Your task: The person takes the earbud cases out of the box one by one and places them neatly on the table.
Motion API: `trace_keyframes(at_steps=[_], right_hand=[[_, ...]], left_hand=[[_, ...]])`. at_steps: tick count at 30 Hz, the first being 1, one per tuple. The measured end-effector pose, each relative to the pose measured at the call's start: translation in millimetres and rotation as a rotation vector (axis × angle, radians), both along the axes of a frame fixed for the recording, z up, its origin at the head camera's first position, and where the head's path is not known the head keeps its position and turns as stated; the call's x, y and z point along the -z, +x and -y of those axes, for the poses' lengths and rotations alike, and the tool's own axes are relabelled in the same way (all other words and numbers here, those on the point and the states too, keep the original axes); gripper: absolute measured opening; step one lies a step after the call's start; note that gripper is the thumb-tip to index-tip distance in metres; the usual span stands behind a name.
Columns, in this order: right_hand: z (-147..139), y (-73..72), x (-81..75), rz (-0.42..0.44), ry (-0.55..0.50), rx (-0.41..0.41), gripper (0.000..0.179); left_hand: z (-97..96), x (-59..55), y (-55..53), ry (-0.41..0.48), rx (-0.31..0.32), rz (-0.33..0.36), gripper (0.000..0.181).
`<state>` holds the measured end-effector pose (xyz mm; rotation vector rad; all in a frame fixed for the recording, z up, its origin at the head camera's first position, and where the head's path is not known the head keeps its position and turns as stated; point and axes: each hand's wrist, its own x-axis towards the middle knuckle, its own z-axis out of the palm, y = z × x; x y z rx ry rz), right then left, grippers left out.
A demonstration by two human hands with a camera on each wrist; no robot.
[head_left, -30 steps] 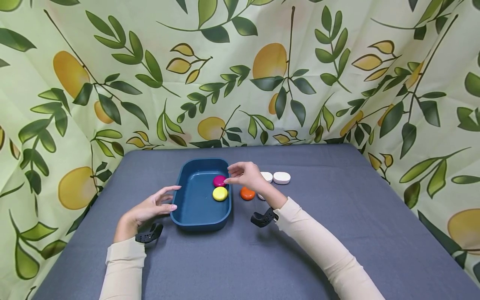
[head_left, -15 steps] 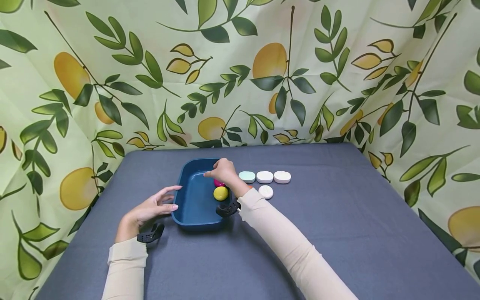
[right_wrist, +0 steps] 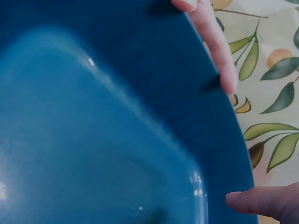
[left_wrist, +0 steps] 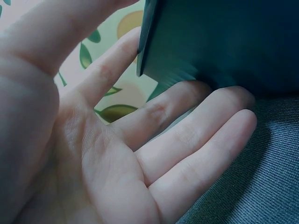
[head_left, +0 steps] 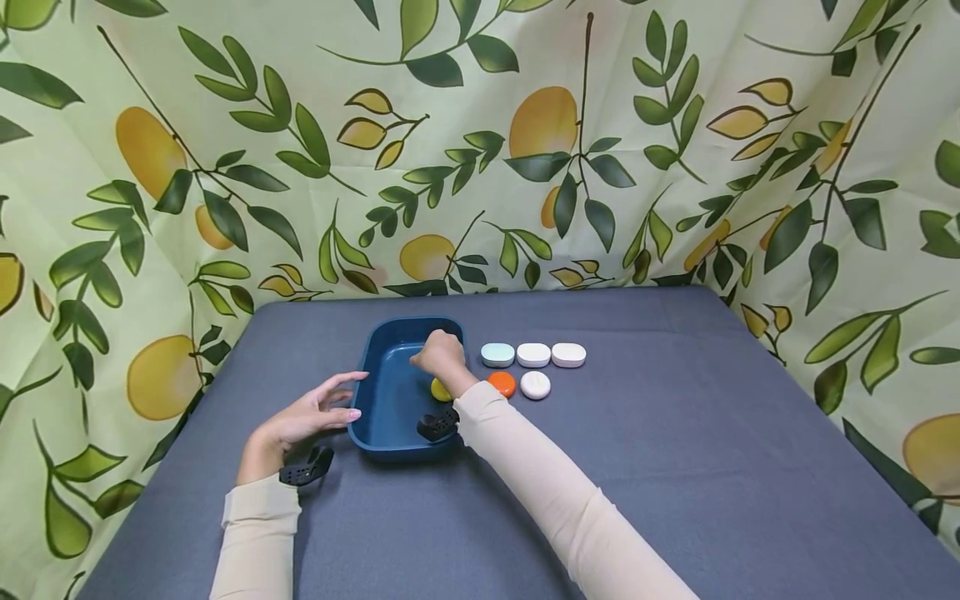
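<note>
My left hand (head_left: pixel 309 415) is at the left side of a blue bin (head_left: pixel 386 450), its thumb and index finger near the rim. In the left wrist view its fingers (left_wrist: pixel 161 109) are loosely bent and touch the bin's outer wall. My right hand (head_left: pixel 441 354) reaches down inside the bin at its right side, with the fingers turned away. Only one fingertip (right_wrist: pixel 240 199) of it shows in the right wrist view, so whatever it may hold is hidden. A yellow round case (head_left: pixel 439 390) is partly covered by this hand. No magenta shows now.
Right of the bin, a row holds a mint oval case (head_left: pixel 497 355) and two white oval cases (head_left: pixel 533 355). Before them lie an orange round case (head_left: pixel 502 384) and a white round one (head_left: pixel 536 385). Patterned cloth (head_left: pixel 450 167) hangs behind the grey table (head_left: pixel 675 433).
My right hand has moved left from the bin's right rim into the bin, covering the magenta round case. The mint case has come into view. My left hand stays at the bin.
</note>
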<state>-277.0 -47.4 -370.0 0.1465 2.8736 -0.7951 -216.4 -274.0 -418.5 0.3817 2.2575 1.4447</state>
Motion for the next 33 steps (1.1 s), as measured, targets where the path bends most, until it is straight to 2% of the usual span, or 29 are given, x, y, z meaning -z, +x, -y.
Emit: trace_keyframes(at_steps=[4, 10, 15, 17, 23, 27, 33], right_hand=[[0, -2.8, 3.5, 0.001, -0.043, -0.014, 0.035], [2, -9.1, 6.2, 0.015, -0.197, -0.029, 0.046], [-1, -14.6, 13.2, -0.004, -0.274, -0.012, 0.038], [-4, -17.0, 16.6, -0.025, -0.296, -0.033, 0.035], [-11, -22.3, 29.2, -0.008, -0.283, -0.172, 0.048], [-12, -23.4, 35.0, -0.008, -0.28, -0.206, 0.054], [-12, -23.9, 36.7, -0.024, -0.23, -0.244, 0.053]], left_hand=[[0.8, 0.1, -0.4, 0.006, 0.006, 0.002, 0.071], [0.7, -0.2, -1.1, 0.008, 0.006, 0.002, 0.071], [-1.4, 1.0, -0.9, 0.007, -0.006, 0.019, 0.07], [-1.3, 1.2, -0.6, 0.011, -0.016, 0.027, 0.07], [-0.9, 1.1, -0.5, 0.009, -0.017, 0.028, 0.069], [-1.5, 1.5, -1.0, 0.007, -0.01, 0.022, 0.069], [-1.2, 2.4, -1.1, 0.004, -0.019, 0.018, 0.069]])
